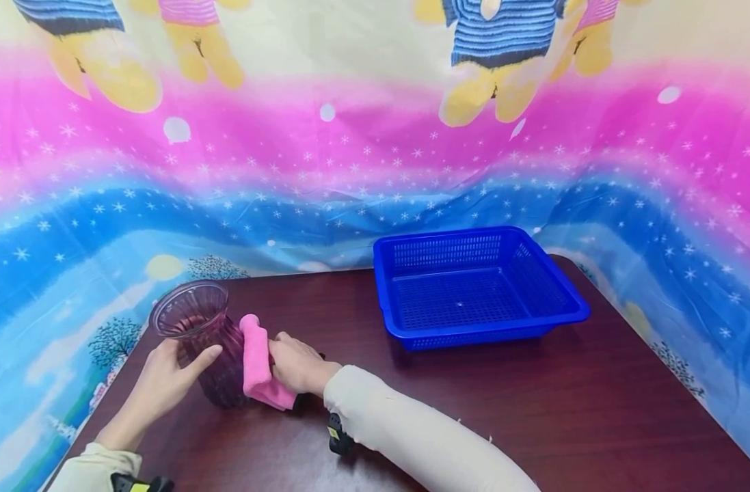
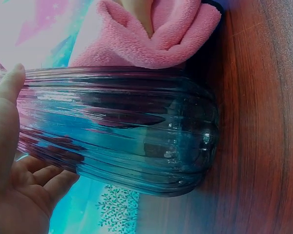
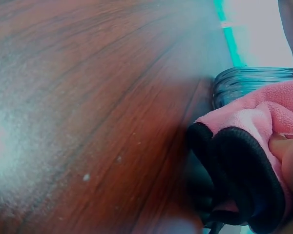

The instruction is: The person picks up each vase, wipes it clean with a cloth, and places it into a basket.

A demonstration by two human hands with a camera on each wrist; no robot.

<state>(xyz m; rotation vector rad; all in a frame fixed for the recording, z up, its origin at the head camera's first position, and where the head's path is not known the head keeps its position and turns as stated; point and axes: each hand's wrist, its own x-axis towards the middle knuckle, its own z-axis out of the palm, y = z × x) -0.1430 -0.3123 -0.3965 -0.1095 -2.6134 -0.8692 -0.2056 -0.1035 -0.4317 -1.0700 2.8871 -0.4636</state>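
A ribbed, purple-tinted glass vase [image 1: 217, 369] with a flared rim stands upright on the table's left side, tilted slightly in the head view. My left hand [image 1: 168, 383] holds it below the rim, thumb on the near side and fingers round the far side. Bunched in my right hand [image 1: 297, 363] is a pink cloth [image 1: 258, 362] with a dark edging, pressed to the vase's right side. In the left wrist view the cloth [image 2: 141, 39] lies along the vase wall [image 2: 127, 122]. The right wrist view shows the cloth's black edge [image 3: 239, 161] folded over near the vase base.
A blue plastic basket [image 1: 405, 335] with perforated walls stands at the back right of the dark wooden table [image 1: 571, 403]. Behind the table hangs a colourful printed cloth backdrop [image 1: 350, 157], close to the table's back and side edges.
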